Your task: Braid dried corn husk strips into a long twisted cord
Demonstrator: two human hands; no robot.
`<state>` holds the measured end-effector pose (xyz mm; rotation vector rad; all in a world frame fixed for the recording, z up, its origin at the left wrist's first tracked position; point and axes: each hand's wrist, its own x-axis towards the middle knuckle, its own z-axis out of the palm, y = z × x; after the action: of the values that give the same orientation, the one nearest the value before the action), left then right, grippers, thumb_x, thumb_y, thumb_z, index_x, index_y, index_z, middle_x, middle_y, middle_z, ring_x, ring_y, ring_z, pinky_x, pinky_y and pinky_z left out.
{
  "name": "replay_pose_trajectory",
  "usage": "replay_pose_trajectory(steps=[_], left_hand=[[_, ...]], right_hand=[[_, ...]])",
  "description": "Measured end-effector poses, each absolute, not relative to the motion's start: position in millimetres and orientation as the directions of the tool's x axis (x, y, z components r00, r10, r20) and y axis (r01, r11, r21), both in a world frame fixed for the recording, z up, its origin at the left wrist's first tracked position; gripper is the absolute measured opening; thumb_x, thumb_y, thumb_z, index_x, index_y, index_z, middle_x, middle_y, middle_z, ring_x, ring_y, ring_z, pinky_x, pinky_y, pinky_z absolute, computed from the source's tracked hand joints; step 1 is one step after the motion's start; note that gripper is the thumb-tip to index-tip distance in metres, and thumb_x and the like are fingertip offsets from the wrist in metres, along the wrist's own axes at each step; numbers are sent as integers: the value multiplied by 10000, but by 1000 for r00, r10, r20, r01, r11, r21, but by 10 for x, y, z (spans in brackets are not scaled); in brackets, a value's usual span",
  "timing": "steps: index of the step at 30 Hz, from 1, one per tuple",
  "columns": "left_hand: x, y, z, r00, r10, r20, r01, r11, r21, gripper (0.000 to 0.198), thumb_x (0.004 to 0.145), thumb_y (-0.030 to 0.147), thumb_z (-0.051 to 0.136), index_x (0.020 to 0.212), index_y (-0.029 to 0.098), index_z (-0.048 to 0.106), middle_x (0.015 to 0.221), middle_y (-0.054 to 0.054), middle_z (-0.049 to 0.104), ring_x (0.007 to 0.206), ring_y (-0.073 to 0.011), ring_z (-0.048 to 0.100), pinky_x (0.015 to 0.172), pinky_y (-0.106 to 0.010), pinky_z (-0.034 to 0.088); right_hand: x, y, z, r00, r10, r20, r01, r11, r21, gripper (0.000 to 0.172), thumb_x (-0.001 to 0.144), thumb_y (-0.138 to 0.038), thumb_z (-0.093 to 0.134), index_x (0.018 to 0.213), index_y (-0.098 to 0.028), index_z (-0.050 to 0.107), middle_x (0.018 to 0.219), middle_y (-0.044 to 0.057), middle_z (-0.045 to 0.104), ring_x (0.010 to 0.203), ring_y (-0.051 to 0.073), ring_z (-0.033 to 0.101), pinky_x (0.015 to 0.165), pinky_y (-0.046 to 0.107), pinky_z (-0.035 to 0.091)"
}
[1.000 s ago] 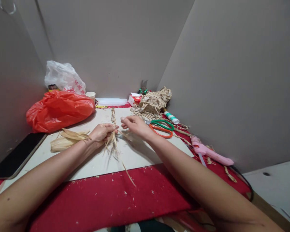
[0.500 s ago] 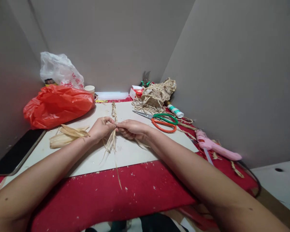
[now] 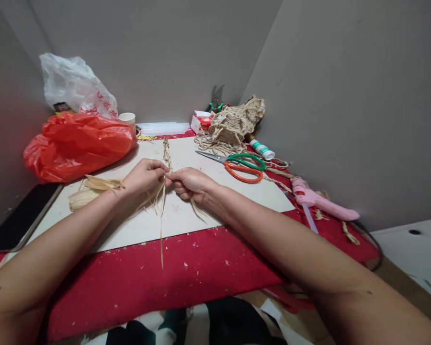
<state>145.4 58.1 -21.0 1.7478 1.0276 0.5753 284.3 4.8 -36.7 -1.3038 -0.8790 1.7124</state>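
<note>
Over the white board [image 3: 187,225], a braid of dried corn husk [image 3: 167,152] runs away from me. My left hand [image 3: 146,176] pinches husk strands at the braid's near end. Fingertip to fingertip beside it, my right hand [image 3: 191,184] is closed on strands of the same braid. Loose husk strands [image 3: 161,199] hang below the fingers toward me, one long thin one reaching over the red cloth. Another strip [image 3: 198,211] sticks out under my right hand. Flat corn husks [image 3: 84,195] lie left of my left wrist.
Scissors [image 3: 242,165] with green and orange handles lie right of the braid. Behind them sits coiled husk cord [image 3: 235,124]. A pink glue gun [image 3: 314,201] rests at the right on the red cloth [image 3: 187,278]. At left are a red plastic bag [image 3: 81,146] and a phone [image 3: 23,215].
My left fingers have shifted slightly up and apart from my right ones on the strands. Hanging strands have swung left. The whole view has tilted a little.
</note>
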Motion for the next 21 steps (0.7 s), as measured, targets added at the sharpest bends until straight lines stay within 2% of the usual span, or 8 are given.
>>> replay_pose_trajectory(steps=[5, 8, 11, 16, 21], left_hand=[[1441, 513, -181, 612, 789, -58, 436, -275, 857, 136, 702, 111, 517, 672, 138, 646, 507, -3, 569, 396, -71, 417, 434, -198, 280], [1447, 427, -161, 603, 791, -105, 474, -249, 845, 138, 716, 133, 527, 785, 136, 647, 488, -9, 576, 344, -89, 417, 387, -205, 250], [1461, 345, -182, 586, 806, -85, 495, -273, 825, 178, 710, 116, 514, 846, 141, 626, 483, -6, 576, 355, -110, 459, 382, -204, 262], [1487, 271, -295, 582, 813, 19, 423, -322, 847, 151, 673, 92, 512, 787, 148, 595, 463, 15, 552, 375, -103, 470, 410, -195, 288], [1445, 342, -205, 592, 804, -46, 470, -299, 830, 210, 660, 196, 580, 850, 128, 636, 472, 13, 563, 388, -108, 452, 406, -204, 272]], right_hand=[[2801, 35, -398, -105, 916, -387, -191, -400, -896, 230, 836, -156, 473, 607, -150, 469, 367, -104, 208, 317, 24, 116, 312, 171, 70], [2820, 45, -404, -166, 899, -406, -262, -437, -861, 260, 823, -161, 465, 577, -178, 381, 377, -104, 216, 327, 23, 103, 315, 166, 69], [2833, 50, -412, -236, 879, -415, -324, -474, -819, 282, 809, -163, 444, 565, -197, 305, 382, -106, 211, 330, 26, 91, 315, 162, 61], [2801, 38, -447, -178, 908, -380, -320, -418, -850, 259, 785, -169, 483, 566, -183, 344, 365, -107, 253, 320, 19, 125, 313, 146, 81], [2828, 40, -446, -196, 907, -373, -316, -419, -851, 235, 729, -153, 530, 560, -172, 367, 365, -118, 237, 324, 11, 118, 320, 137, 89]])
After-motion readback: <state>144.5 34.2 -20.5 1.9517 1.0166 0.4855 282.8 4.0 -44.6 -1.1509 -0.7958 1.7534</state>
